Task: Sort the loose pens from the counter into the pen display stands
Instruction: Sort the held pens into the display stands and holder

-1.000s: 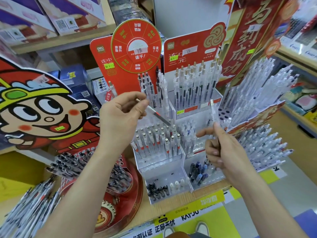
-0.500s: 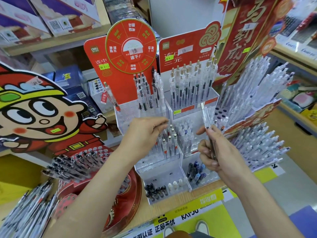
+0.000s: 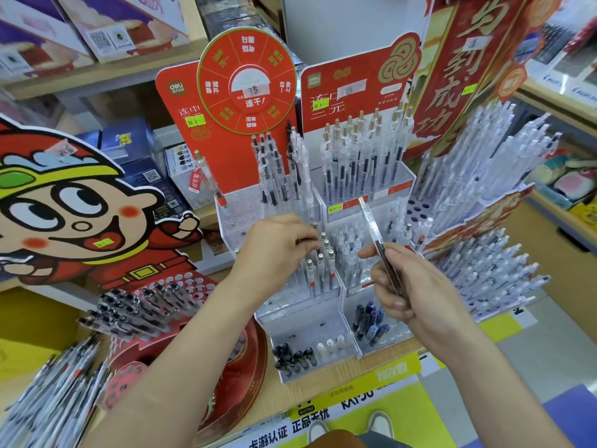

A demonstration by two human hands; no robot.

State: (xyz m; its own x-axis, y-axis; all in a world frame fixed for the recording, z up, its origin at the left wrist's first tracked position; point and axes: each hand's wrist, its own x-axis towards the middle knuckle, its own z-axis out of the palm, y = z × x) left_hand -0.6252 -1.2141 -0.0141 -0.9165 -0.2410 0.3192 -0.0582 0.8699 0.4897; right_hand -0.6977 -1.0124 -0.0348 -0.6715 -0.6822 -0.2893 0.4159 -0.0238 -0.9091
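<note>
My left hand [image 3: 274,253] reaches into the middle tier of the clear acrylic pen stand [image 3: 336,315]. Its fingertips curl round the top of a clear pen [image 3: 315,227] standing among the gold-tipped pens there. My right hand [image 3: 416,295] pinches another clear pen with a dark grip [image 3: 374,234], tilted up and to the left in front of the stand's right half. The upper tiers hold rows of upright pens under red backboards [image 3: 352,92]. A pile of loose pens [image 3: 48,402] lies at the bottom left on the counter.
A round red stand with black pens [image 3: 145,305] sits left of the acrylic stand. A tall tiered display of clear pens [image 3: 484,189] stands on the right. A cartoon cardboard figure [image 3: 64,205] fills the left, with boxes on shelves behind.
My left hand came down from chest height with its pen to the stand's middle tier. My right hand has kept its pen and shifted slightly, the pen now more upright.
</note>
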